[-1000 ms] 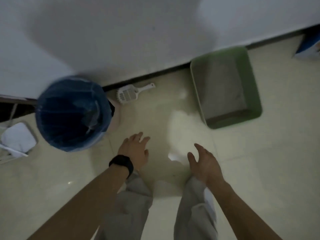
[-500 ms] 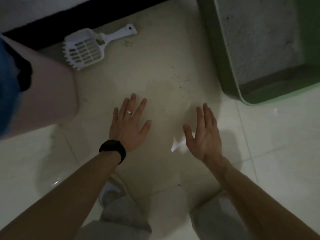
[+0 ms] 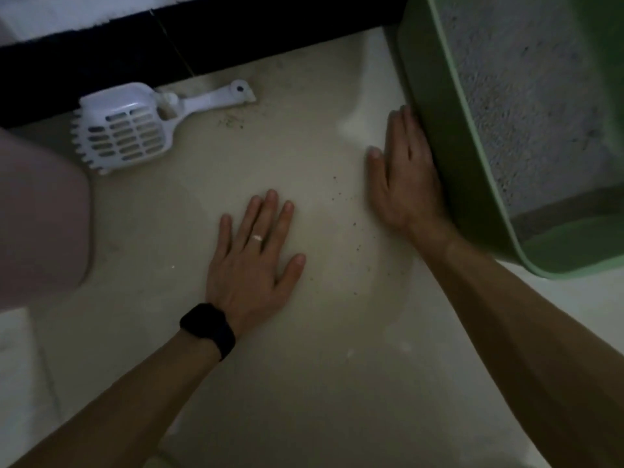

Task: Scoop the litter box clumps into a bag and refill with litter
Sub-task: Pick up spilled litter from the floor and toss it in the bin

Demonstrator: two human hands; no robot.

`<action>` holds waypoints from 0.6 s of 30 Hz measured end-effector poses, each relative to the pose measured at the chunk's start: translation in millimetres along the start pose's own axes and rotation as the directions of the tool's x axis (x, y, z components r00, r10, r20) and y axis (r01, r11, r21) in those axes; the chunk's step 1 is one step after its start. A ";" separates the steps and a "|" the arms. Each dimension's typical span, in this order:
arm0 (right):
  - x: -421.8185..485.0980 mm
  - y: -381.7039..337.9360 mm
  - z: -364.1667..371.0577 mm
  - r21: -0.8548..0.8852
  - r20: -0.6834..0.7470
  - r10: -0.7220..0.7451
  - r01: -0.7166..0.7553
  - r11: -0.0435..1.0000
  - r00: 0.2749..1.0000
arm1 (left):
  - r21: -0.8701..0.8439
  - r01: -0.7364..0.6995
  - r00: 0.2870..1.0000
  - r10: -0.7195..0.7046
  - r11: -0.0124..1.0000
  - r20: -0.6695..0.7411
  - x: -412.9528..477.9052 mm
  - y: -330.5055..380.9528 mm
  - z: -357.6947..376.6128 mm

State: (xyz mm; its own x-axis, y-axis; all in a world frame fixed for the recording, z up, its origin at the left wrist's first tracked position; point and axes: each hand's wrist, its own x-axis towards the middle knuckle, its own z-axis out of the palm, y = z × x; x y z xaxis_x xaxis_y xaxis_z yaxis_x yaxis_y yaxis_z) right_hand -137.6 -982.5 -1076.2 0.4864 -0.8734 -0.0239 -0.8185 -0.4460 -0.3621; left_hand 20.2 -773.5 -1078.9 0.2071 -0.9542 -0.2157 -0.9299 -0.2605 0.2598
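- Two hands of mine are down, both empty.
- My left hand [image 3: 256,255] lies flat, fingers spread, on the floor [image 3: 304,383].
- My right hand [image 3: 403,177] is open, against the green litter box [image 3: 449,157] wall.
- White scoop [image 3: 125,130] lies by the baseboard [image 3: 236,35], far-left.

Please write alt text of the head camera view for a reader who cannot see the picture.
Two bare hands reach down over a pale tiled floor: the right hand lies along the outer side of a green litter box holding grey litter, and the left hand, with a ring and a black wristband, is spread flat, holding nothing. A white slotted scoop lies untouched near the dark baseboard.
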 end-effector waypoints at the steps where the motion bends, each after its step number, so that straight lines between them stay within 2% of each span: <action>1: 0.5 2.6 1.5 -0.007 -0.012 -0.008 0.008 1.000 1.000 | -0.007 -0.021 1.000 0.021 1.000 -0.014 15.0 3.0 -1.0; 4: -1.0 1.5 0.4 0.031 -0.008 -0.014 0.014 0.999 1.000 | -0.002 -0.024 0.999 0.024 1.000 -0.044 50.4 13.3 -2.6; 6: -7.6 -2.5 -1.0 0.024 0.055 -0.006 0.005 1.000 0.998 | 0.004 -0.035 0.999 0.035 0.999 -0.029 55.6 20.9 -1.1; 9: -42.8 -12.0 -3.8 -0.069 0.192 -0.186 0.202 0.977 0.964 | -0.029 -0.083 0.996 0.084 0.996 0.016 49.6 30.7 -2.9; 12: -75.5 -15.3 -15.5 0.016 0.290 -0.273 0.280 0.960 0.917 | -0.091 -0.175 0.981 0.181 0.980 0.073 46.2 30.4 -11.2; 15: -71.5 -16.3 -30.8 0.073 0.253 -0.353 0.346 0.935 0.901 | -0.126 -0.217 0.975 0.222 0.968 0.031 47.0 20.6 -20.8; 18: -37.3 -15.1 -30.8 0.043 0.184 -0.252 0.249 0.968 0.950 | -0.086 -0.105 0.992 0.099 0.991 -0.076 46.9 7.2 -27.8</action>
State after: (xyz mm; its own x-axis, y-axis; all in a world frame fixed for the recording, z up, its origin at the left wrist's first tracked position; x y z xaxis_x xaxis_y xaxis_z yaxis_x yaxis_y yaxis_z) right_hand -152.7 -949.2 -1041.1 0.7247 -0.6814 -0.1026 -0.6582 -0.6403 -0.3960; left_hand 31.7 -824.2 -1061.0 0.1368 -0.9837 -0.1165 -0.9168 -0.1702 0.3613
